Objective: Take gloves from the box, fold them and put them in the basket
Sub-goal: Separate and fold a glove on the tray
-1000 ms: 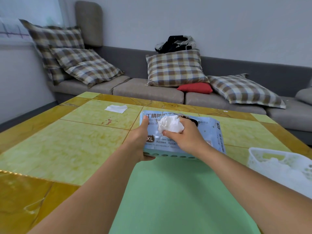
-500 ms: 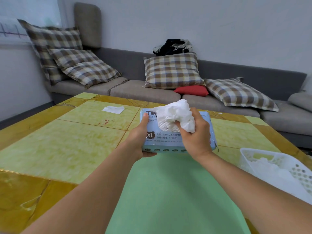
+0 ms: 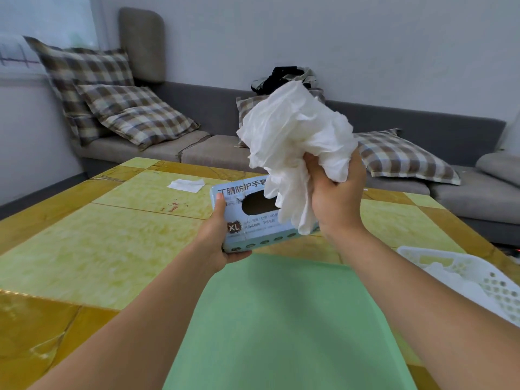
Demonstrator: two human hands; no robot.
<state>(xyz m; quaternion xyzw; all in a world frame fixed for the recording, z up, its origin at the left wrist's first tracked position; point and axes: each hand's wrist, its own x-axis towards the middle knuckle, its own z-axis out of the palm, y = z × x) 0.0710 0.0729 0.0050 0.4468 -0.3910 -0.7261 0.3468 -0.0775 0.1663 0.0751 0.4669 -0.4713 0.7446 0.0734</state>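
Observation:
A light blue glove box (image 3: 253, 229) marked XL is tilted up off the table, its dark oval opening facing me. My left hand (image 3: 218, 237) grips its left end, thumb on top. My right hand (image 3: 336, 198) is raised above the box and grips a crumpled bunch of white gloves (image 3: 292, 142), clear of the opening, with some hanging down in front of the box. A white perforated basket (image 3: 489, 280) with white gloves inside sits at the right edge of the table.
A green mat (image 3: 281, 319) lies on the yellow tiled table (image 3: 98, 249) in front of me. A white folded sheet (image 3: 186, 184) lies at the table's far side. A grey sofa with plaid cushions (image 3: 135, 114) runs behind.
My right hand pulled the bunch of white gloves out of the box and lifted it high. The box tipped up in my left hand, exposing its opening.

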